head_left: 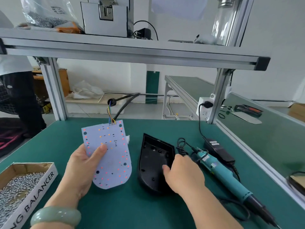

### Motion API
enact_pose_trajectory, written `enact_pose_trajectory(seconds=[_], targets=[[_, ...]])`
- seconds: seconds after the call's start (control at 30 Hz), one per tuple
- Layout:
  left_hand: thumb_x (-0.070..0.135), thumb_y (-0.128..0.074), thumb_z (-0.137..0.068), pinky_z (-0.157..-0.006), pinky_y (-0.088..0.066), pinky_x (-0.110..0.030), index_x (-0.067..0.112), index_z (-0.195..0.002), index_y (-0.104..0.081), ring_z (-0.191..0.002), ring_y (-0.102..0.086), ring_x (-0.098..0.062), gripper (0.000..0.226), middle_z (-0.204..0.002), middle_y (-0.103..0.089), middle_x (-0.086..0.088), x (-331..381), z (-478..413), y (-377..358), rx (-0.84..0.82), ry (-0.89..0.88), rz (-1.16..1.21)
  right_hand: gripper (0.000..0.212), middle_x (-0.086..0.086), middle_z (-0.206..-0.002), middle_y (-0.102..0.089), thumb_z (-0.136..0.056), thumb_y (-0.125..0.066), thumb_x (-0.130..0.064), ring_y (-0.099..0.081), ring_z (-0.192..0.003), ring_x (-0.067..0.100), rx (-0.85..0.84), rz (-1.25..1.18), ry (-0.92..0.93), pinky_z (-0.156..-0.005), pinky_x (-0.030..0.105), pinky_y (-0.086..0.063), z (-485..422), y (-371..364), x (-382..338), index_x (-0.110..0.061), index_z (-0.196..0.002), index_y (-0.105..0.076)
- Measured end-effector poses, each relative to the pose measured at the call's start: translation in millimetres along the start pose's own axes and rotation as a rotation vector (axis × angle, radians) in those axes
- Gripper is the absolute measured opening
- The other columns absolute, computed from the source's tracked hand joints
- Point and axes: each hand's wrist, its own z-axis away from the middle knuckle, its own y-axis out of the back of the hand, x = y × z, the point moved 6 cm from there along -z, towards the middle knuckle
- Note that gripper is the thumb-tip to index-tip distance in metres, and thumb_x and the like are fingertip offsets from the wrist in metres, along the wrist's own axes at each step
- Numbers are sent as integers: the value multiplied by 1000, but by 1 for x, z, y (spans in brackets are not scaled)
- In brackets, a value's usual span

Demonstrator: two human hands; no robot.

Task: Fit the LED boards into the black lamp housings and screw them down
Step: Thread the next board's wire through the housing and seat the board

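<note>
while the left hand [80, 169] holds the led board [110, 156] up above the green mat [132, 209], its thumb presses on the board's white face and the other fingers lie curled behind it, hidden from view. the board is tilted, its rounded end towards the person and its straight end away; red and orange leds dot its face. coloured wires [110, 116] run from the straight end up into a black cable [123, 103] that leads off the far edge of the bench.

just to the right of the board, the black lamp housing [153, 157] lies on the mat with its hollow side up, not touching the board. the right hand [184, 174] grips the housing at its right rim, thumb inside the shell and fingers curled over the outer edge.

right of the housing, a teal electric screwdriver [221, 174] lies on the mat, tip towards the person, and a black power adapter [217, 150] lies beside it, its lead going up to a white socket [203, 106] on the frame post. at the lower left stands a cardboard box [39, 187] full of small screws [18, 184]. a pale green bangle [56, 216] circles the left wrist. an aluminium shelf [132, 50] spans the bench above.
</note>
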Motion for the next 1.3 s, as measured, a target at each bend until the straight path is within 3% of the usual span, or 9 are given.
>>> enact_pose_trajectory(seconds=[0.1,0.27,0.37,0.47,0.67,0.83,0.97,1.13,1.3], targets=[[24,-63,-82,-68,-60,-38,21,-92,-69,-80,-72,-17,12,-96,-75,0,12,2,-2,43,-72,63,11,5,-108,-64,-93,-48,-26,-62,-99,27,19,14,-21,-65,29,-39,-1,0,-2,-16,-97,-51],[25,-58,-81,-68,-60,-33,22,-97,-67,-80,-71,-10,19,-94,-75,7,39,9,-6,40,-180,222,11,11,-105,-62,-95,-42,-18,-57,-86,26,131,-267,-42,-66,29,-39,-2,6,10,-12,-104,-37],[25,-57,-81,-64,-60,-34,21,-95,-68,-76,-72,-11,19,-90,-75,5,38,14,-16,-34,-114,264,37,10,-115,-62,-97,-42,-17,-57,-99,26,165,-423,-43,-73,26,-37,0,6,17,-9,-133,-40],[26,-58,-79,-57,-58,-33,16,-95,-67,-69,-72,-15,21,-85,-75,0,29,19,-26,-95,-11,256,31,2,-101,-63,-96,-45,-16,-60,-99,24,243,-542,10,-75,28,-41,2,12,17,-14,-127,-47],[27,-61,-75,-52,-57,-35,13,-95,-67,-67,-72,-19,24,-87,-75,-5,20,20,-32,-114,73,233,51,1,-119,-59,-97,-51,-18,-55,-112,20,338,-741,29,-94,28,-40,2,15,23,-17,-146,-36],[30,-62,-75,-55,-58,-36,13,-104,-66,-69,-72,-18,34,-91,-75,-2,21,15,-23,-54,73,263,39,-8,-121,-63,-96,-49,-5,-58,-114,12,368,-1003,24,-102,30,-44,-1,12,26,-26,-129,-54],[27,-60,-84,-53,-57,-33,16,-102,-66,-70,-72,-14,22,-92,-75,2,21,11,-12,44,54,281,45,-22,-100,-65,-94,-50,-1,-61,-95,-6,454,-1134,61,-82,7,-44,3,16,26,-45,-98,-55],[24,-58,-92,-50,-56,-33,16,-102,-66,-68,-71,-13,15,-89,-75,4,20,9,-6,106,47,274,47,-23,-105,-64,-94,-50,1,-59,-98,-9,506,-1202,103,-81,0,-41,5,22,27,-46,-98,-54],[27,-57,-92,-56,-58,-34,14,-119,-62,-77,-72,-12,31,-100,-74,4,29,10,-7,125,-16,309,50,-23,-95,-65,-89,-50,7,-60,-95,-4,506,-1109,210,-81,4,-41,8,24,23,-42,-98,-56]])
